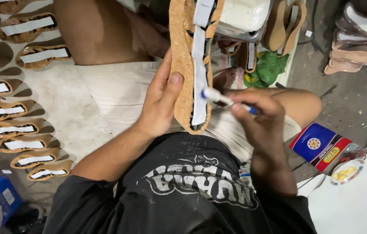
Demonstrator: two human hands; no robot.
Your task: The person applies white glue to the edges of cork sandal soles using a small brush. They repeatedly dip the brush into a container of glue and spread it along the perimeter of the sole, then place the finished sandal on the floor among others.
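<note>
My left hand point(159, 102) grips a cork-coloured shoe sole point(182, 65) held upright in front of me, thumb on its face. A white strip point(199, 78) runs down the sole's middle over a dark centre. My right hand point(259, 115) holds a small white and blue brush or marker point(218, 97), with its tip touching the white strip near the sole's lower end. I sit on the floor in a black shirt and pale shorts.
Several soles with white strips point(18, 130) lie in rows on a pale sheet at left. More soles point(285, 21) and a white-filled tin point(244, 17) sit ahead. Finished sandals point(357, 39), a blue-red box point(320, 145), a small dish point(346, 172) lie right.
</note>
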